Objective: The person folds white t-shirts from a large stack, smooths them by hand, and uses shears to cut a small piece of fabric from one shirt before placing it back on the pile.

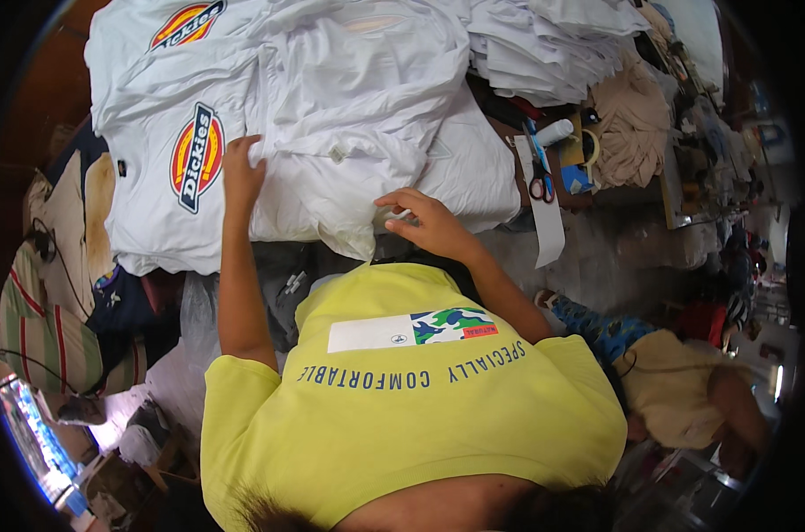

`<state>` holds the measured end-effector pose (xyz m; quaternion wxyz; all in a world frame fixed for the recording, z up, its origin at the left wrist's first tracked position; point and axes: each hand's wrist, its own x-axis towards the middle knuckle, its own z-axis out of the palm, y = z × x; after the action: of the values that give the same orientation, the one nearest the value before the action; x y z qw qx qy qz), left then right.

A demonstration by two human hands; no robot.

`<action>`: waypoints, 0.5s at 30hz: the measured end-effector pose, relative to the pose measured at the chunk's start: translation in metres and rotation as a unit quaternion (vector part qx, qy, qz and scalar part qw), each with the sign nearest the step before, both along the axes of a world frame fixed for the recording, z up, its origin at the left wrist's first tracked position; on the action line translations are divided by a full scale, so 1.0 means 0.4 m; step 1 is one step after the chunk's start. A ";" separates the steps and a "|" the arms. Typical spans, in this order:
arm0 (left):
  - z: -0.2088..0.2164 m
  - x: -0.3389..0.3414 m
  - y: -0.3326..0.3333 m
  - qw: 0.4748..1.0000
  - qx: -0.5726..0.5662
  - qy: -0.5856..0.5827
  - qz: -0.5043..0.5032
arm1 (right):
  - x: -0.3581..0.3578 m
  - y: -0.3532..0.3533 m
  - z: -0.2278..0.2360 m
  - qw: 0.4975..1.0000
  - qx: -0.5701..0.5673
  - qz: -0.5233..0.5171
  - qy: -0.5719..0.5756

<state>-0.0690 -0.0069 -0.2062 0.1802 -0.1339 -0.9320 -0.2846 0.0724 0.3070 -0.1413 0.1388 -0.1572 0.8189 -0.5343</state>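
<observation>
A white T-shirt (145, 208) with a red, yellow and dark blue chest print lies spread at the left of the table. My left hand (243, 173) rests on its right part, just beside the print, finger and thumb apart. To the right, a loosely bunched white T-shirt (349, 115) covers the middle, its hem hanging over the near edge. My right hand (429, 223) hovers by that hem with slightly bent, parted fingers and holds nothing. Whether its fingertips touch the cloth is hard to tell.
A pile of white garments (544, 53) stands at the back right. Closer in are scissors (540, 182), a tape roll (589, 149) and a heap of beige cloth (633, 124). Striped fabric (43, 319) hangs at the left. Another person (677, 386) sits at the lower right.
</observation>
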 end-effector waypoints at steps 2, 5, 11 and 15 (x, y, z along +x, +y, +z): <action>0.015 0.013 0.065 0.997 0.026 0.021 -0.065 | -0.003 0.006 -0.032 1.000 0.027 -0.008 0.005; -0.003 -0.008 0.143 0.989 0.036 -0.012 -0.146 | -0.012 0.008 -0.043 0.998 0.045 -0.032 -0.017; -0.042 -0.086 0.262 0.970 -0.069 -0.145 -0.183 | 0.001 -0.004 -0.023 0.986 -0.080 -0.143 0.023; -0.049 -0.106 0.280 0.949 -0.151 -0.200 -0.191 | 0.027 0.033 -0.025 0.948 -0.155 -0.256 -0.111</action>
<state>-0.1115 0.1052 -0.2258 -0.0902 -0.2750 -0.9381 -0.1904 0.0834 0.3203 -0.1514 0.0608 0.0982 0.7179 -0.6865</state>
